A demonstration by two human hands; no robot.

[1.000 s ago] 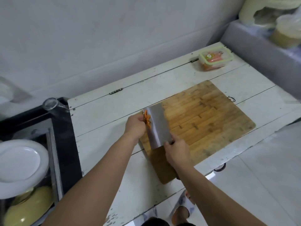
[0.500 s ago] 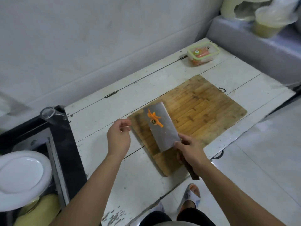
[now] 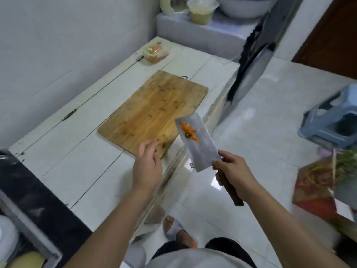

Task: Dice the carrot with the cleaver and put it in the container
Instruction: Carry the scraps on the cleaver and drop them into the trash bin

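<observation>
Change since a second ago: cleaver (image 3: 197,141) was down on the cutting board (image 3: 152,111) with left hand (image 3: 147,165) pushing carrot scraps (image 3: 189,130) onto the blade; now right hand (image 3: 232,172) has lifted it flat and swung it off the table (image 3: 81,151) edge, out over the floor, scraps riding on the blade face. Left hand has let go, fingers relaxed, holding nothing, hovering over the board's near corner, just left of the blade. Right hand is wrapped round the wooden handle. Judgement: dicing done, board bare, this load looks like trimmings heading away from the container (image 3: 156,51), which sits well beyond both hands at the far table end, already holding orange pieces. Counts, big to small: one table, one board, one cleaver, one container, one small cluster of scraps, exact piece count unclear
</observation>
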